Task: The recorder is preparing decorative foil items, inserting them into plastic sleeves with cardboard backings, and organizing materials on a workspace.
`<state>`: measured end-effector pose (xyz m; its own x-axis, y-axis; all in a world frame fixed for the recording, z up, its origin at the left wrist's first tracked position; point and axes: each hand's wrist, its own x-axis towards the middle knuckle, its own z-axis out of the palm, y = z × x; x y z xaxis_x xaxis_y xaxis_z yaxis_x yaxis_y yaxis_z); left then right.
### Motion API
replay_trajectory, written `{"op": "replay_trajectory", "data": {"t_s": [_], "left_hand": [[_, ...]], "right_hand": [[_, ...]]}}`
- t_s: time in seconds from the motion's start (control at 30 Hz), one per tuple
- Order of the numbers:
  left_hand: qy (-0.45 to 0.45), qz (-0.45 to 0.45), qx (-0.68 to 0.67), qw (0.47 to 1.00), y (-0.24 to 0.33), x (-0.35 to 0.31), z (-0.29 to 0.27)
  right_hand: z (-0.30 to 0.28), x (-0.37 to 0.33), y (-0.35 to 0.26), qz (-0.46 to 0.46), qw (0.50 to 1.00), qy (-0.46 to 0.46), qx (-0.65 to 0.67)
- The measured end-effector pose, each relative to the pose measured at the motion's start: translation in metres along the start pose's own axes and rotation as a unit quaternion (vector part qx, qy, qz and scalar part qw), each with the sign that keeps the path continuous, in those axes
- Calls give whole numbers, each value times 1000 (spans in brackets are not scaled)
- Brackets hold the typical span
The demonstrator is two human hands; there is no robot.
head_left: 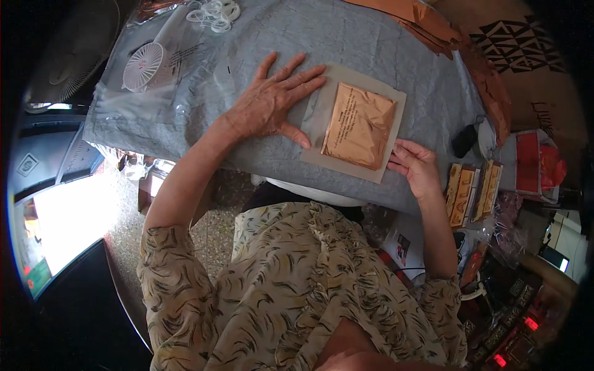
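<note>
A flat copper-coloured foil packet [365,123] with dark print lies on a larger greyish-beige card [356,171], with what looks like clear plastic over its left part. My left hand [272,99] is spread flat on the grey cloth, its fingertips and thumb reaching the card's left edge. At the card's lower right edge, my right hand [416,164] pinches the border between thumb and curled fingers. Some of those fingertips are hidden.
The grey cloth [247,55] covers the table. At its far left lie a small white fan [144,67], clear plastic bags and a coil of white cord [213,13]. Orange-brown sheeting [408,18] borders the far side. Small yellow boxes [461,195] and a black object [464,141] sit right.
</note>
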<state>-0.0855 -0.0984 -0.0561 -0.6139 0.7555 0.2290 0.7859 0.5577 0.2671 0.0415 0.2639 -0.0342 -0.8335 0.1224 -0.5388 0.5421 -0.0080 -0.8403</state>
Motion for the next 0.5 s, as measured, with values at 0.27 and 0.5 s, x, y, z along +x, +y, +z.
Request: {"op": "replay_trajectory", "data": {"t_s": [0.27,0.5], "left_hand": [[28,-3,-33,999,-4,-3,5],[27,5,-22,999,-6,-2,7]], "right_hand": [[12,-2,0,-2,999,26,-32],[20,0,-8,-7,996,45,-74]]}}
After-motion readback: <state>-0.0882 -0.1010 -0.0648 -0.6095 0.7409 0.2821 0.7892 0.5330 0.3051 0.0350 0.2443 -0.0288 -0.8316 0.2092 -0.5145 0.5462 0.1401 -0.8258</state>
